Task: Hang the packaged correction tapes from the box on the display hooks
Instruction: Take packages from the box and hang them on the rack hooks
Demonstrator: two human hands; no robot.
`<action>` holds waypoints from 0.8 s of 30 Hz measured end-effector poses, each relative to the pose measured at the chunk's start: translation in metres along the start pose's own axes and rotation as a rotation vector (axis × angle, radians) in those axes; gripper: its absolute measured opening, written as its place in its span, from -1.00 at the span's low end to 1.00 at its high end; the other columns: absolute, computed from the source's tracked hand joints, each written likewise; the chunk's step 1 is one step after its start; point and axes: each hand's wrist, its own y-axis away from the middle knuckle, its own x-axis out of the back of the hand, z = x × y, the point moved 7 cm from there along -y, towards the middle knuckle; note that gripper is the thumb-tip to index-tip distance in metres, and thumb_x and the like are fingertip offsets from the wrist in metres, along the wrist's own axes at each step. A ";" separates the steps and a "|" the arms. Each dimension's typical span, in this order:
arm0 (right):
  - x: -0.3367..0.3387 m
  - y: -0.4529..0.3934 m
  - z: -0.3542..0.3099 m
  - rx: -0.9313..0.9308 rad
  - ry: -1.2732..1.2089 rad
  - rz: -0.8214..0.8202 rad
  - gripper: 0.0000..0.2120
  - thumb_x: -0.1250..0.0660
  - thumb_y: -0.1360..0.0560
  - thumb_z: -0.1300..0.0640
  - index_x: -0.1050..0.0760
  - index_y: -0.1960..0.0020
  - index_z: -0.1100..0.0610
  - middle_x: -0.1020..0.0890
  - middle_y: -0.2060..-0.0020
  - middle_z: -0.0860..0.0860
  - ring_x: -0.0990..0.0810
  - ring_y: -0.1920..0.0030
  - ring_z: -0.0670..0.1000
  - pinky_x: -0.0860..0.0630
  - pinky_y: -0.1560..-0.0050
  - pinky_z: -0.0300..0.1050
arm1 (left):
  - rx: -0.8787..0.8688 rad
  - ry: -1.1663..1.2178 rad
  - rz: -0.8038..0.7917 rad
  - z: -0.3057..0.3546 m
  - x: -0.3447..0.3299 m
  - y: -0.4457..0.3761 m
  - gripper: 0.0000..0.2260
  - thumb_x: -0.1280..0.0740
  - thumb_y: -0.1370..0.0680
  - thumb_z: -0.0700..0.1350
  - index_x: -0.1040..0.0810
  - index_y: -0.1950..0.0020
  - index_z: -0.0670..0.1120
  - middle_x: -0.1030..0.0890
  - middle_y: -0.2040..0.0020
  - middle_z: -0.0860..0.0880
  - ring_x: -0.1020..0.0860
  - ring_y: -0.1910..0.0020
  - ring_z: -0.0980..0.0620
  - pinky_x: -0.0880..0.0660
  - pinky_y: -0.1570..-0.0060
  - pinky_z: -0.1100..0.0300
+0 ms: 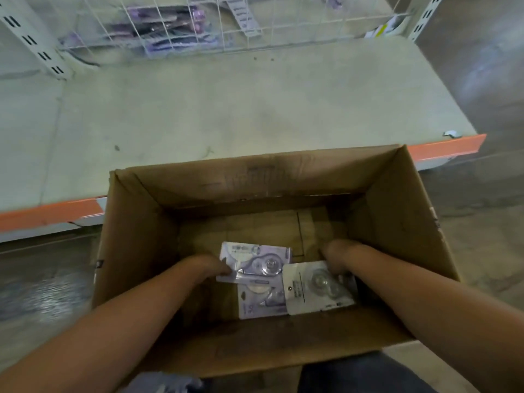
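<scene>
Both your hands are down inside the cardboard box, which stands in front of you against the orange front edge of the shelf. Your left hand is at the left end of the purple package, and its fingertips pinch the near left corner of this card, so the grip is closed on it. This package lies face up, with the round tape wheel visible under the clear blister. Your right hand reaches to the white package, which shows its plain back side with a small hanging hole; the fingers curl down over its far edge and seem to hold it, though the picture is somewhat blurred there. A third package, purple, lies on the floor of the box, partly covered by the other two. At the back of the shelf there is a white wire grid, and behind it you can see more purple packages, too blurred to read. A white label strip hangs in front of the grid.
</scene>
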 end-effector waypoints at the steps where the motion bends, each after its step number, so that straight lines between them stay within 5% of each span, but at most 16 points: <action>1: 0.001 0.001 -0.002 0.003 0.000 0.008 -0.66 -0.33 -0.52 0.15 -0.43 -0.27 0.15 -0.55 -0.15 0.11 -0.53 0.00 0.06 -0.44 0.08 -0.13 | 0.043 0.083 -0.022 -0.003 -0.002 0.001 -0.64 -0.38 -0.53 -0.12 -0.47 -0.27 -0.25 -0.52 -0.21 -0.18 -0.50 -0.11 -0.10 -0.41 0.00 0.15; 9: -0.004 0.006 -0.001 0.038 -0.126 -0.039 -0.58 -0.44 -0.44 0.12 -0.46 -0.26 0.15 -0.58 -0.08 0.08 -0.58 0.00 0.06 -0.50 0.12 -0.14 | 0.155 0.450 -0.072 -0.002 -0.013 0.006 -0.60 -0.45 -0.47 -0.18 -0.49 -0.25 -0.27 -0.51 -0.26 -0.22 -0.49 -0.22 -0.19 -0.45 -0.18 -0.01; 12: -0.004 0.008 -0.004 0.062 -0.156 -0.043 -0.51 -0.46 -0.42 0.07 -0.42 -0.29 0.14 -0.56 -0.14 0.09 -0.58 -0.09 0.09 -0.54 0.02 -0.09 | 0.177 0.502 -0.092 0.001 -0.023 0.010 -0.64 -0.43 -0.49 -0.19 -0.48 -0.22 -0.29 -0.54 -0.11 -0.25 -0.53 0.10 -0.16 -0.49 -0.03 0.03; 14: -0.005 0.008 -0.008 0.078 -0.155 -0.039 -0.50 -0.46 -0.42 0.04 -0.39 -0.30 0.12 -0.54 -0.17 0.08 -0.56 -0.10 0.09 -0.52 0.00 -0.09 | 0.206 0.591 -0.084 0.000 -0.028 0.012 -0.67 -0.43 -0.49 -0.19 -0.49 -0.20 -0.27 -0.57 -0.12 -0.27 -0.54 0.07 -0.18 -0.53 -0.02 0.00; 19: -0.006 0.005 -0.023 0.111 -0.137 -0.033 -0.55 -0.43 -0.45 0.06 -0.43 -0.28 0.14 -0.56 -0.17 0.08 -0.54 -0.04 0.05 -0.45 0.04 -0.13 | 0.246 0.935 -0.143 0.002 -0.045 0.018 -0.88 -0.33 -0.55 -0.25 -0.44 0.15 -0.26 -0.48 0.22 -0.19 -0.46 0.28 -0.08 -0.47 0.63 0.19; 24: -0.005 0.005 -0.025 0.113 -0.116 -0.029 -0.55 -0.41 -0.47 0.07 -0.40 -0.30 0.15 -0.53 -0.19 0.09 -0.50 -0.04 0.05 -0.40 0.04 -0.14 | 0.189 1.173 -0.076 0.015 -0.036 0.011 -0.92 -0.23 -0.61 -0.21 -0.41 -0.08 -0.18 -0.44 0.21 -0.16 -0.43 0.28 -0.03 -0.42 0.71 0.19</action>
